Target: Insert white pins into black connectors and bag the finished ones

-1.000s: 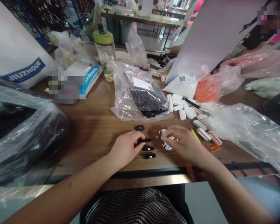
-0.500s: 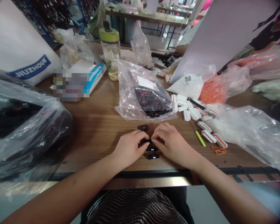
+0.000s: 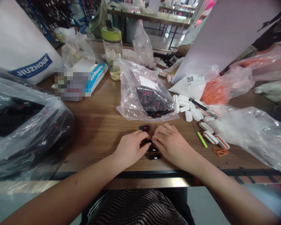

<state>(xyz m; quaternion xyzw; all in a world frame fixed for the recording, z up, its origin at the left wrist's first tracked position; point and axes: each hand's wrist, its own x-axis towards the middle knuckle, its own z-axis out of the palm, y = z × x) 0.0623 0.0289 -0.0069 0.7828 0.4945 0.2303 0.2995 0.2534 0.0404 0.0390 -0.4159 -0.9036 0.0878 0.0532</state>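
My left hand point(image 3: 132, 146) and my right hand point(image 3: 170, 142) meet over the table, fingers curled around a small black plastic part point(image 3: 149, 142) that is mostly hidden between the fingertips. Both hands are closed on it. Just below it lies a black connector-like piece point(image 3: 153, 149) with two white dots, close to my right fingers. Nearer to me is a similar black piece point(image 3: 155, 157), also showing two white dots. Beyond my left fingertips rests a black block point(image 3: 144, 127) with an orange-red square outline.
A clear plastic bag of black parts point(image 3: 152, 97) lies straight ahead. To the right are several white pieces point(image 3: 196, 114), a yellow-green knife-like tool point(image 3: 202, 139) and orange frames point(image 3: 221, 152). A lidded bottle point(image 3: 112, 53) stands behind; a large plastic bag point(image 3: 30, 125) fills the left.
My right fingers have curled in slightly closer over the small black part, covering more of it. The whole view has shifted a little; the pieces on the table lie as before.
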